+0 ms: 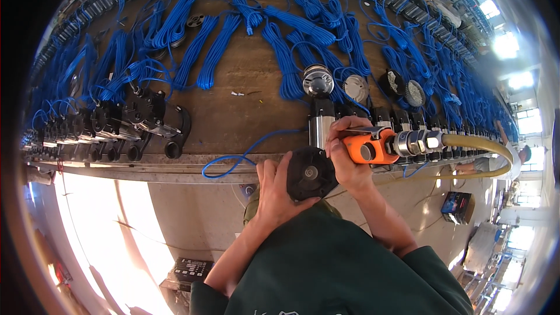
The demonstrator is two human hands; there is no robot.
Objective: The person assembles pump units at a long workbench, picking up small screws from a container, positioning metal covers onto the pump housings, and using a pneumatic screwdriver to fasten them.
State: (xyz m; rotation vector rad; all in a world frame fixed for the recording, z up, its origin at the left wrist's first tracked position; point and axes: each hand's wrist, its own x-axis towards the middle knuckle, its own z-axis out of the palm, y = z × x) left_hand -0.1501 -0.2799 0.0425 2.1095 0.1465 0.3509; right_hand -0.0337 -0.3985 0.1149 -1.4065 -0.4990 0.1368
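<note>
At the table's near edge lies a pump with a silver cylindrical body point(319, 130). Its round black end point(311, 173) faces me, with a small disc at the centre. My left hand point(275, 189) is wrapped around the left and lower side of that black end. In my right hand point(352, 162) is an orange air gun point(373, 147), joined by metal couplings point(417, 142) to a yellowish hose point(487, 144). The gun is just right of the pump; its nozzle is hidden by my fingers. A blue cable point(233, 159) loops left of the pump.
Several similar pumps point(153, 118) line the near edge on both sides. Bundled blue cables point(213, 52) cover much of the brown table point(233, 119). A round metal part point(318, 81) and bowls of small parts point(415, 93) stand behind. Boxes point(458, 207) sit on the floor; another person point(513, 160) is far right.
</note>
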